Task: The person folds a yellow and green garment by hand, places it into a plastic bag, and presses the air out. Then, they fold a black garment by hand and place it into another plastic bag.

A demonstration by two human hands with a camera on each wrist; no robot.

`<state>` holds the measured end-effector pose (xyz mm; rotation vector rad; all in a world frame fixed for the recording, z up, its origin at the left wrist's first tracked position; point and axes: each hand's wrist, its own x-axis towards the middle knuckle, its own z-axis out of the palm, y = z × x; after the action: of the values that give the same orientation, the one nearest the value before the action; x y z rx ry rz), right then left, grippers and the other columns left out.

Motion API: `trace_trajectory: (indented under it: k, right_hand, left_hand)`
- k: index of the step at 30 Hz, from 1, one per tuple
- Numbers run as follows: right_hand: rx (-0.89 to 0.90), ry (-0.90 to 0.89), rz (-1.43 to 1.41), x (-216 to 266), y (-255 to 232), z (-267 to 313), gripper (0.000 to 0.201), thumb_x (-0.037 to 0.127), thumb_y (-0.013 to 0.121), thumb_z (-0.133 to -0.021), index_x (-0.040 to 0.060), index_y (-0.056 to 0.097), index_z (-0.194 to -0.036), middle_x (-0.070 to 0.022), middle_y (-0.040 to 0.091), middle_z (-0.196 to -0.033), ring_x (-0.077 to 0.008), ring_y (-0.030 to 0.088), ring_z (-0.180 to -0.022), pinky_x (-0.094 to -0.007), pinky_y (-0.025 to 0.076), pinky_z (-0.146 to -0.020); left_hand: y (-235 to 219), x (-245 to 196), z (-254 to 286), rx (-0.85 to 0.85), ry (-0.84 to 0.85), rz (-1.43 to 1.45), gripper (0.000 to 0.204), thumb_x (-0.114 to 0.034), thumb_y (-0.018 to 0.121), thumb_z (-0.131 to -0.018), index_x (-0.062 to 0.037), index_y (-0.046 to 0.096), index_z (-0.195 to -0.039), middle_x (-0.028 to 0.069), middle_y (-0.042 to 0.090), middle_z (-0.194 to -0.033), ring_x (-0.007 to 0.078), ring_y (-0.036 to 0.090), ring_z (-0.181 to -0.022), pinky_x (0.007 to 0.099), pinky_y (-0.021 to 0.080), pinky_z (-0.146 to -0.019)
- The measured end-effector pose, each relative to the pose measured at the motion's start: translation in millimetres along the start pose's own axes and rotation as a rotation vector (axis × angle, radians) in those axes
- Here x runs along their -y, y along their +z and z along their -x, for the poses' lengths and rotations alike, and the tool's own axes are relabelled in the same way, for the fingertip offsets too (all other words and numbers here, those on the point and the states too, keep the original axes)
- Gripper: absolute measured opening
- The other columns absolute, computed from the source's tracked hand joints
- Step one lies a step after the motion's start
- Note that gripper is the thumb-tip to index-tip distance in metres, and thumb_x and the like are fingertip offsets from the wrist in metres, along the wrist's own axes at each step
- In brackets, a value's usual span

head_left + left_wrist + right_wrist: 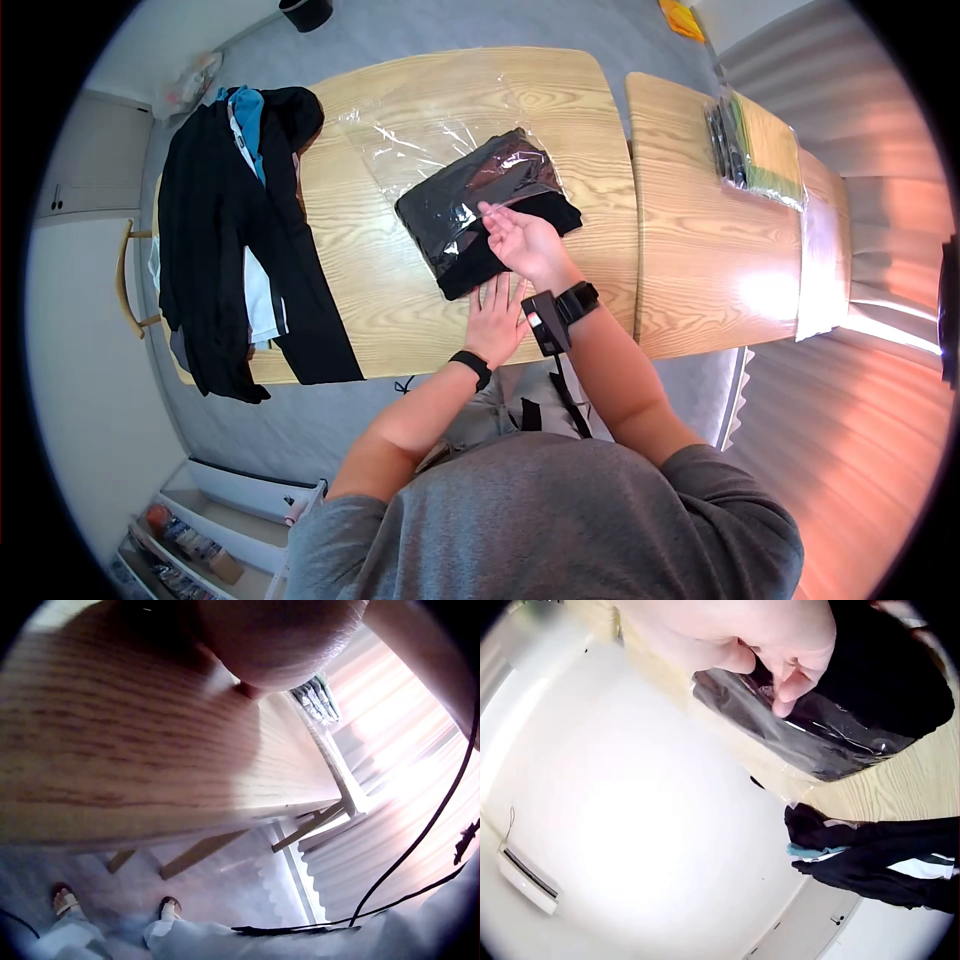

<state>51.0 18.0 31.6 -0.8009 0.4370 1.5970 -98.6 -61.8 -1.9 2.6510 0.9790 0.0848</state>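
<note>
Black folded garment (488, 215) lies mid-table, half inside a clear plastic bag (430, 130). The right hand (520, 240) pinches the bag's near edge over the cloth; the left hand (497, 318) rests flat and relaxed on the wooden table (400, 300). Bagging looks underway; next calls for sliding the garment deeper.

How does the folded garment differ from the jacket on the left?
The folded garment is a compact bundle partly inside a clear bag; the jacket lies spread out, bare, hanging over the table edge. The garment is plain dark; the jacket shows blue and white. The right hand is at the garment; nothing touches the jacket. Both are mostly black.
</note>
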Motion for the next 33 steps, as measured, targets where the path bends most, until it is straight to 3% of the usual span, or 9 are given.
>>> trace_trajectory:
  k: [2,5,10,16,21,24,28,30,33]
  right_hand:
    - [0.188,0.112,-0.095,2,-19,-14,0.026,0.016,0.048,-0.096,0.0035,0.047,-0.119,-0.0107,0.061,-0.112,-0.0162,0.057,-0.079,-0.0231,0.042,-0.056]
    - [0.095,0.029,-0.276,-3,-16,-4,0.026,0.018,0.054,-0.094,0.0118,0.049,-0.119,-0.0035,0.062,-0.112,-0.0106,0.054,-0.068,-0.0208,0.036,-0.049]
    - [0.166,-0.2,-0.392,-5,-9,9,0.028,0.013,0.057,-0.092,0.016,0.052,-0.119,0.003,0.061,-0.117,-0.0083,0.056,-0.067,-0.022,0.039,-0.05]
    - [-0.06,-0.266,-0.402,1,-16,39,0.046,0.002,0.058,-0.088,0.0171,0.043,-0.129,-0.001,0.058,-0.118,-0.0085,0.055,-0.073,-0.0216,0.04,-0.057]
    - [-0.166,-0.563,-0.015,3,-11,64,0.039,0.011,0.06,-0.089,0.0095,0.041,-0.124,-0.003,0.059,-0.114,-0.0098,0.056,-0.07,-0.0217,0.041,-0.056]
    - [-0.065,-0.34,-0.329,11,-28,50,0.03,0.017,0.057,-0.092,0.0095,0.046,-0.119,-0.0023,0.061,-0.11,-0.0098,0.055,-0.065,-0.0217,0.04,-0.054]
    - [0.084,-0.114,-0.408,27,-32,29,0.019,0.028,0.053,-0.095,0.0096,0.058,-0.098,0.0023,0.063,-0.081,-0.0071,0.05,-0.054,-0.0207,0.037,-0.047]
    - [0.185,-0.104,-0.412,31,-38,17,0.017,0.027,0.056,-0.093,0.0106,0.058,-0.095,0.0024,0.062,-0.078,-0.0062,0.05,-0.055,-0.0196,0.036,-0.045]
    - [0.047,-0.174,-0.482,31,-30,14,0.013,0.024,0.058,-0.093,0.0124,0.056,-0.098,0.0017,0.062,-0.083,-0.0064,0.05,-0.054,-0.0189,0.035,-0.044]
  left_hand:
    - [3,1,0,-0.028,0.008,-0.018,0.065,-0.041,0.057,-0.084,-0.0087,0.04,-0.137,0.0177,0.036,-0.138,0.0312,0.03,-0.132,0.0535,0.023,-0.107]
    - [1,-1,0,-0.001,0.0,-0.007,0.066,-0.041,0.059,-0.083,-0.0087,0.039,-0.137,0.0175,0.037,-0.138,0.0312,0.031,-0.131,0.0535,0.023,-0.107]
    - [4,0,1,0.009,0.006,-0.036,0.068,-0.041,0.06,-0.081,-0.0087,0.039,-0.137,0.018,0.036,-0.139,0.0314,0.03,-0.132,0.0538,0.022,-0.107]
    - [6,0,2,0.029,0.006,-0.012,0.07,-0.042,0.059,-0.083,-0.0093,0.035,-0.14,0.0189,0.033,-0.142,0.0326,0.03,-0.132,0.0546,0.021,-0.107]
    - [8,0,2,0.014,0.015,0.037,0.067,-0.041,0.056,-0.084,-0.0067,0.037,-0.138,0.0211,0.035,-0.139,0.035,0.03,-0.131,0.0557,0.02,-0.107]
    - [9,0,2,0.003,0.025,-0.006,0.07,-0.044,0.056,-0.085,-0.0068,0.035,-0.14,0.021,0.036,-0.139,0.0349,0.031,-0.13,0.0558,0.021,-0.107]
    - [8,1,2,-0.001,0.029,-0.01,0.071,-0.044,0.056,-0.084,-0.0073,0.033,-0.141,0.021,0.036,-0.139,0.035,0.033,-0.129,0.056,0.022,-0.106]
    - [6,0,1,0.006,0.024,-0.002,0.072,-0.044,0.056,-0.084,-0.0074,0.033,-0.141,0.021,0.037,-0.138,0.0348,0.033,-0.128,0.0559,0.023,-0.106]
    - [7,0,1,0.004,0.029,-0.008,0.072,-0.044,0.056,-0.084,-0.0074,0.033,-0.141,0.0209,0.037,-0.138,0.0346,0.034,-0.128,0.0555,0.024,-0.105]
